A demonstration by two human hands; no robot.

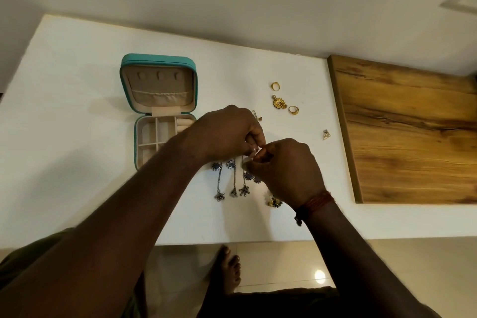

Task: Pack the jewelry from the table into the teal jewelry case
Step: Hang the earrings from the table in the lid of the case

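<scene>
At centre frame the left hand (pixel 227 134) and right hand (pixel 286 170) hide the top of the silver dangle earring (pixel 244 189) they pinch, the left forearm covers the teal jewelry case's (pixel 136 142) lower right corner, and the wooden board (pixel 413 131) runs off the right edge.

Open teal case (pixel 157 58), scattered jewelry (pixel 279 103) alongside

**Dim, warm indoor light; wide-angle bend**

Soft overhead light casts faint arm shadows on the white table (pixel 77 100). A glare spot shines on the floor tile (pixel 319 276). Edges bow. The left hand (pixel 227 134) and right hand (pixel 286 165) blur slightly where they meet.
</scene>
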